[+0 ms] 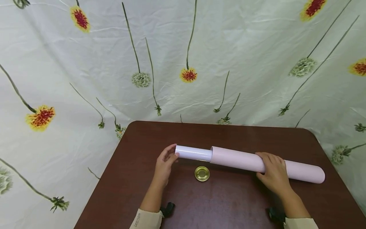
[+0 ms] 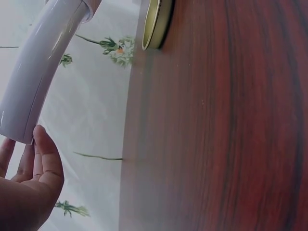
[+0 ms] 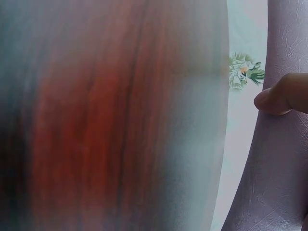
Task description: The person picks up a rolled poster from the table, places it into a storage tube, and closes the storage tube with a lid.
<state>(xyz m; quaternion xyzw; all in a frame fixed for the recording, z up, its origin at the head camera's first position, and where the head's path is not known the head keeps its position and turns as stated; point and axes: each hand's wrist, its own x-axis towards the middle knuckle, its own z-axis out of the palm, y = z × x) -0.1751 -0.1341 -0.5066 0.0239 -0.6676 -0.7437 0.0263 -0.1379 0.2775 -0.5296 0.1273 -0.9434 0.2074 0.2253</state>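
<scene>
1. Head view alone takes in both arms at once: a white tube (image 1: 193,153) sits partly inside the open left end of a pink tube (image 1: 237,159), the two in line above the brown bench (image 1: 228,197).
2. Again from the head, the left grip (image 1: 166,161) pinches the white tube's outer end, and the right grip (image 1: 273,171) grasps the pink tube, fingers over its top, thumb on the near side.
3. Left wrist view adds a thin seam running along the white tube, the thumb set against its end edge, and the shallow side wall of the gold lid (image 1: 202,173), which the head shows as a ringed disc on the bench, near the tubes' joint.
4. Right wrist view offers only the thumb (image 3: 276,98) pressed on the pink tube's creased surface; the other fingers and the white tube lie outside it. Flowered cloth (image 3: 240,139) shows between bench and tube, which the head's downward look hides.
</scene>
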